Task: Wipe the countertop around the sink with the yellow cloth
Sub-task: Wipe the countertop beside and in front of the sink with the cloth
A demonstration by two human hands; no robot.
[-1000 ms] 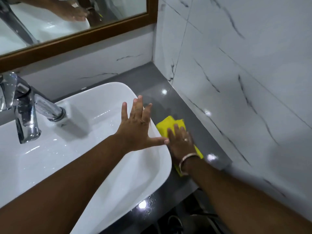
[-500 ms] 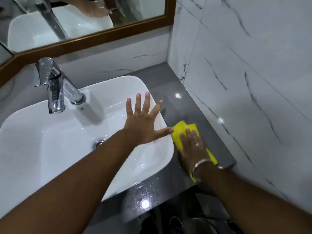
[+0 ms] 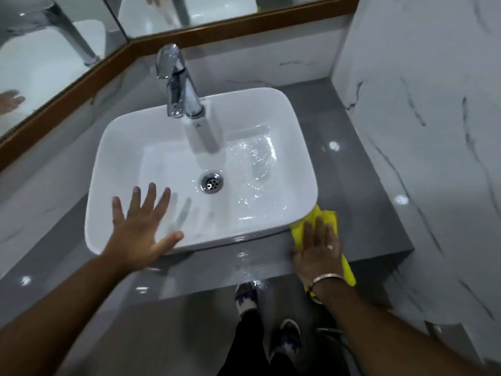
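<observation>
A white rectangular sink [image 3: 303, 147] stands on a grey countertop [image 3: 360, 169]. The yellow cloth [image 3: 326, 217] lies on the countertop at the sink's front right corner, reaching to the counter's front edge. My right hand [image 3: 318, 253] presses flat on the cloth, wearing a ring and a bracelet. My left hand [image 3: 141, 234] hovers with fingers spread over the sink's front left rim and holds nothing.
A chrome tap [image 3: 179, 82] rises at the back of the sink. A marble-tiled wall [image 3: 433, 131] bounds the counter on the right. Wood-framed mirrors [image 3: 217, 25] run behind and to the left. Water drops [image 3: 244, 256] lie on the front counter strip. My feet [image 3: 246, 297] show below.
My right hand has slid the cloth from the right side of the sink toward the front right corner. My left hand has shifted from the sink's right rim to its front left.
</observation>
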